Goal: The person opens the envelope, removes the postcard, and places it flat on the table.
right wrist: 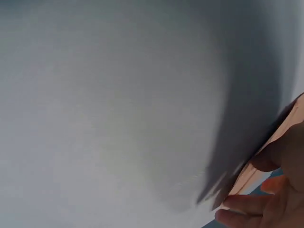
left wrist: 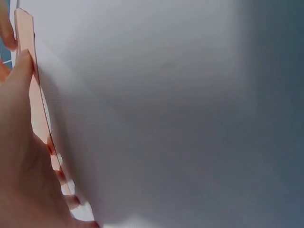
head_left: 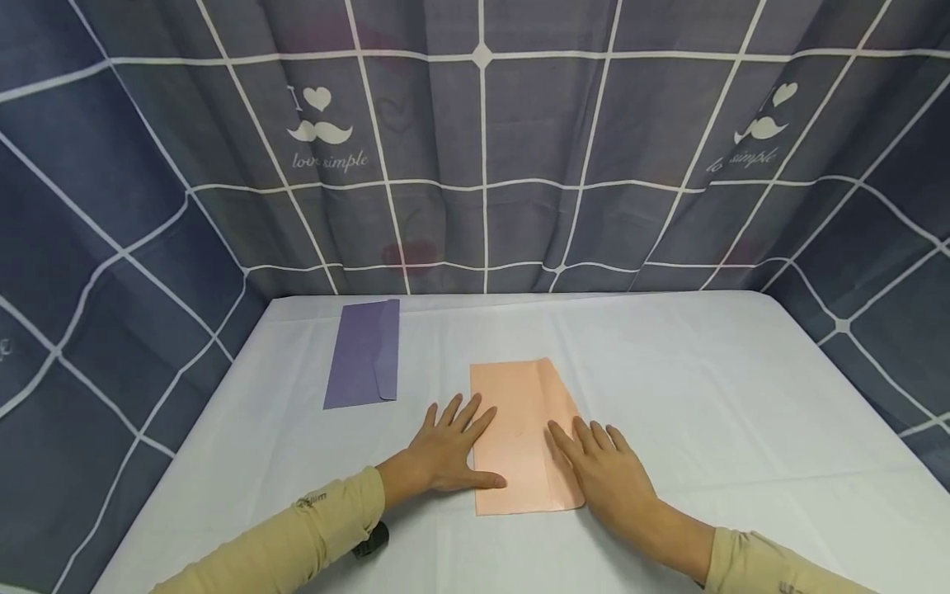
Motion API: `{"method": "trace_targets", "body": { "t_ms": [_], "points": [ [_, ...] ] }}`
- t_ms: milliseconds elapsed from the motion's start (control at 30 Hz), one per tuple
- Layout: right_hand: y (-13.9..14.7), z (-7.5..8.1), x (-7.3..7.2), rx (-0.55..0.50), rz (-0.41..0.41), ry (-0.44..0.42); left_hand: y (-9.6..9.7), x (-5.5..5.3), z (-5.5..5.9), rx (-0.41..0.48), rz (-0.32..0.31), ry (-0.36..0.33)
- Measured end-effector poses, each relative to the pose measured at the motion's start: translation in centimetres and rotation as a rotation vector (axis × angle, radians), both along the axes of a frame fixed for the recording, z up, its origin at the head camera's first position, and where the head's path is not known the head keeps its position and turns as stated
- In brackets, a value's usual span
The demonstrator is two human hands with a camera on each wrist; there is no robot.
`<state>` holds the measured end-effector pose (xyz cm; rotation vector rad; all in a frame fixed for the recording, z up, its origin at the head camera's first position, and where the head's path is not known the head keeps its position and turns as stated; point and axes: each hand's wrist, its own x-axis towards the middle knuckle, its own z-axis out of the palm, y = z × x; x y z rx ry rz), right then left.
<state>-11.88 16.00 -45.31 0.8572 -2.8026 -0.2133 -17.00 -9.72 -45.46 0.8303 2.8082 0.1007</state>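
A peach paper envelope (head_left: pixel 512 445) lies on the white table between my hands, with a lengthwise crease marking off its right-hand flap. My left hand (head_left: pixel 449 455) rests on its left edge with fingers and thumb spread. On the right, my right hand (head_left: pixel 612 478) touches the flap with its fingers extended. In the left wrist view, the envelope (left wrist: pixel 39 109) shows as a narrow strip beside the left hand (left wrist: pixel 23 156). The right wrist view has the right hand (right wrist: pixel 285 180) at the envelope's edge (right wrist: pixel 243 179). Part of the flap edge is hidden under the right hand.
A purple envelope (head_left: pixel 356 355) lies farther back on the left, its flap along its right side. The white cloth-covered table (head_left: pixel 690 371) is bordered by dark checked curtains (head_left: pixel 438 223). A small dark object (head_left: pixel 371 540) shows beneath the left sleeve.
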Motion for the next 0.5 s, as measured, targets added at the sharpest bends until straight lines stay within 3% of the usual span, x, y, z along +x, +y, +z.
{"method": "trace_targets", "body": {
  "t_ms": [200, 367, 433, 500],
  "points": [
    [0.7, -0.7, -1.4, -0.118, 0.074, 0.029, -0.1, 0.0, -0.1, 0.011, -0.018, 0.032],
    [0.4, -0.3, -1.9, -0.071, 0.098, 0.066, -0.2, 0.0, -0.4, 0.004, -0.03, 0.045],
    [-0.1, -0.1, -2.3, -0.08, 0.068, 0.036, -0.2, 0.1, -0.4, 0.003, -0.033, 0.045],
    [-0.6, 0.2, -3.0, -0.163, 0.006, -0.063, -0.1, 0.1, -0.3, 0.016, -0.032, 0.044]
  ]
}}
